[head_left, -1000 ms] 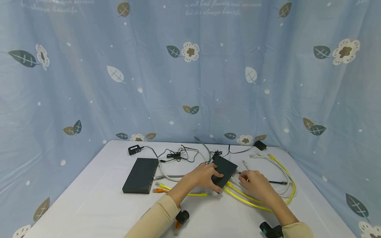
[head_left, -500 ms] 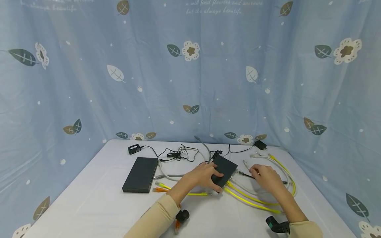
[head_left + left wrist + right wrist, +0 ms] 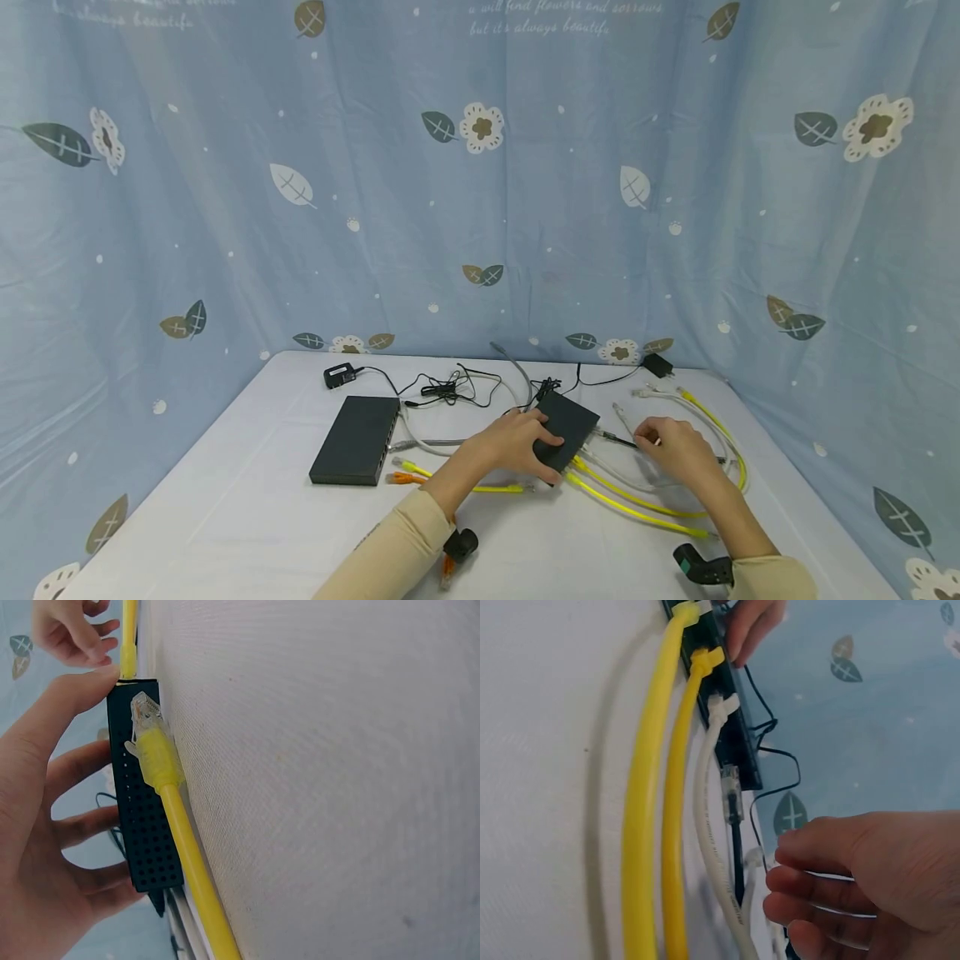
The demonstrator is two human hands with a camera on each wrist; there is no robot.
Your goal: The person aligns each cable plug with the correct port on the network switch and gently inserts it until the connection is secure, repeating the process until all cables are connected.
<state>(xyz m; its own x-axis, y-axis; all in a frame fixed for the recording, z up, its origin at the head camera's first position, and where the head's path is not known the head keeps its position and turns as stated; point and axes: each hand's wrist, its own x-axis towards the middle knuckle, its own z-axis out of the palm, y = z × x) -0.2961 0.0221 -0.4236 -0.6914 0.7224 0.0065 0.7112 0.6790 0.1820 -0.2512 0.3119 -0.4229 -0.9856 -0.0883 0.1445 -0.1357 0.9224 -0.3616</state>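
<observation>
My left hand (image 3: pixel 516 443) grips a small black network switch (image 3: pixel 573 427), thumb on the near edge and fingers along the far edge. In the left wrist view a loose yellow cable plug (image 3: pixel 156 750) overlaps the switch's perforated side. Two yellow network cables (image 3: pixel 676 802) and a white one (image 3: pixel 709 802) run from its ports in the right wrist view. A black network cable (image 3: pixel 737 844) has its clear plug right at the switch's end port. My right hand (image 3: pixel 678 450) hovers beside this cable, fingers loosely bent, with nothing seen between them.
A larger black network switch (image 3: pixel 356 440) lies at the left. Behind are two black power adapters (image 3: pixel 340 377) with bundled thin cord (image 3: pixel 442 390). An orange cable (image 3: pixel 405 479) and a yellow one (image 3: pixel 495 490) lie under the left forearm. White cable (image 3: pixel 693 402) loops at the right.
My right hand has drawn back to the right, away from the switch's ports, uncovering more of the black cable. My left hand stays on the switch.
</observation>
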